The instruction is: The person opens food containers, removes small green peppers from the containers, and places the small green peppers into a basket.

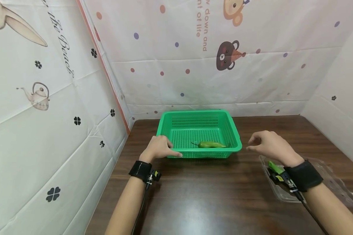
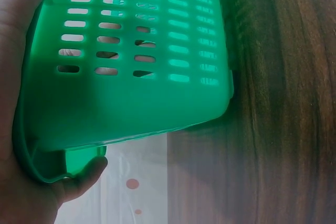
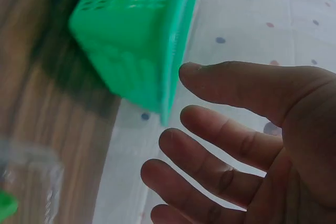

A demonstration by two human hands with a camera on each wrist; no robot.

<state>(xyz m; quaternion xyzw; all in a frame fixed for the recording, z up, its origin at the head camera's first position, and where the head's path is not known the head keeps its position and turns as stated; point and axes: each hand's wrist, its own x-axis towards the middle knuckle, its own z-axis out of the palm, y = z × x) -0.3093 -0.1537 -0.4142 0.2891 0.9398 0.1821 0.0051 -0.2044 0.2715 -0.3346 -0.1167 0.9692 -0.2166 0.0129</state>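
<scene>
A green plastic basket [image 1: 234, 132] stands at the back middle of the dark wooden table [image 1: 209, 195]. One green pepper [image 1: 211, 144] lies inside it near the front wall. My left hand [image 1: 160, 147] grips the basket's front left corner. In the left wrist view my thumb [image 2: 86, 177] curls under the rim of the basket [image 2: 131, 103], and fingers show through the slots. My right hand [image 1: 267, 143] hovers right of the basket with relaxed, spread fingers [image 3: 210, 121] and holds nothing. The basket [image 3: 136, 35] lies just beyond those fingers.
A clear plastic tray [image 1: 332, 182] lies at the right under my right wrist, with a green pepper [image 1: 275, 167] in it. Patterned white sheets wall in the table at the back, left and right. Bare wood lies in front of the basket.
</scene>
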